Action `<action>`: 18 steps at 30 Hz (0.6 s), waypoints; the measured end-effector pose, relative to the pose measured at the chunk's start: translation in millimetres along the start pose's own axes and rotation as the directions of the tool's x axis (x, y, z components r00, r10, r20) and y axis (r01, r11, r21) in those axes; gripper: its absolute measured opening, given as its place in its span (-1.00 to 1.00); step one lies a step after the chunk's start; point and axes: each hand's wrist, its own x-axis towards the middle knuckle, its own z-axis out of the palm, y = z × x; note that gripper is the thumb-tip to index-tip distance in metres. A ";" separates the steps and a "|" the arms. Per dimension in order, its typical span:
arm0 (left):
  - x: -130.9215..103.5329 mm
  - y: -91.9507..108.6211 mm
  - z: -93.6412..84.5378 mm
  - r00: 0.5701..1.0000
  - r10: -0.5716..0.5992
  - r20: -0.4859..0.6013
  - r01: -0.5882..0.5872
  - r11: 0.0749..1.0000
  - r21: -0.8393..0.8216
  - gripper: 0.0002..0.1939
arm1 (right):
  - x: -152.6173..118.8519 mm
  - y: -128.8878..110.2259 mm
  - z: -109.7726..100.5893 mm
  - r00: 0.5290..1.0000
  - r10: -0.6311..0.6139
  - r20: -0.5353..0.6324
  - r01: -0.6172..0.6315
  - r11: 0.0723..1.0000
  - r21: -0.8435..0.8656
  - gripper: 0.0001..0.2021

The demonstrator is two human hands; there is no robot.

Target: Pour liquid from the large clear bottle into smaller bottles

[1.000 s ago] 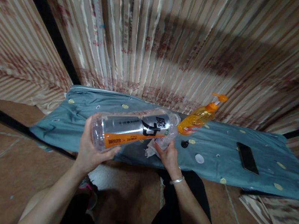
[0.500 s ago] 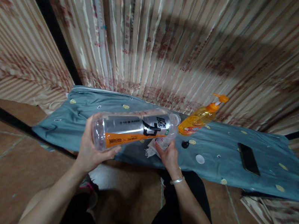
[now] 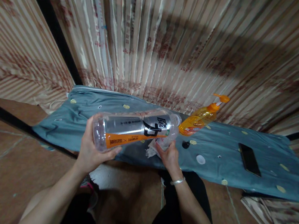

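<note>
My left hand (image 3: 93,148) is wrapped round the base of a large clear plastic bottle (image 3: 132,128) with a silver and orange label. The bottle lies tilted nearly level, its neck pointing right. Under that neck, my right hand (image 3: 170,156) is closed round a smaller clear plastic bottle (image 3: 168,140), partly hidden by the fingers and the large bottle. Whether the two mouths touch I cannot tell. A crumpled white tissue (image 3: 152,149) lies beside the right fingers. Just right of the necks stands an orange pump bottle (image 3: 197,120) of yellow liquid.
A teal patterned cloth (image 3: 247,137) covers the narrow bench before me. On it are a black cap (image 3: 186,144), a white disc (image 3: 200,159) and a dark phone (image 3: 249,159). Behind hangs a pleated striped curtain (image 3: 178,37), with a black pole (image 3: 51,17) at left.
Hardly anything differs. Both hands keep their hold on the bottles, and the whole view has shifted very slightly.
</note>
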 end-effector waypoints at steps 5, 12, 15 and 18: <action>0.0 1.8 2.2 0.999 -0.032 0.004 0.032 0.999 -0.017 0.01 | -0.3 -0.9 -0.5 1.000 0.020 0.006 -0.020 0.999 -0.035 -0.42; -0.7 0.0 3.0 0.999 -0.031 -0.008 0.031 1.000 -0.006 -0.01 | -0.6 -1.6 -2.2 1.000 0.012 0.007 -0.012 1.000 -0.016 -0.37; -0.7 -0.9 3.0 0.999 -0.036 0.006 0.036 0.999 -0.018 -0.02 | -0.8 -1.7 -2.3 1.000 0.029 0.011 -0.029 0.999 -0.025 -0.35; -0.7 -0.9 3.1 0.999 -0.040 0.008 0.040 0.999 -0.030 -0.01 | -1.2 -1.2 -1.6 1.000 0.028 -0.004 -0.028 0.999 -0.022 -0.36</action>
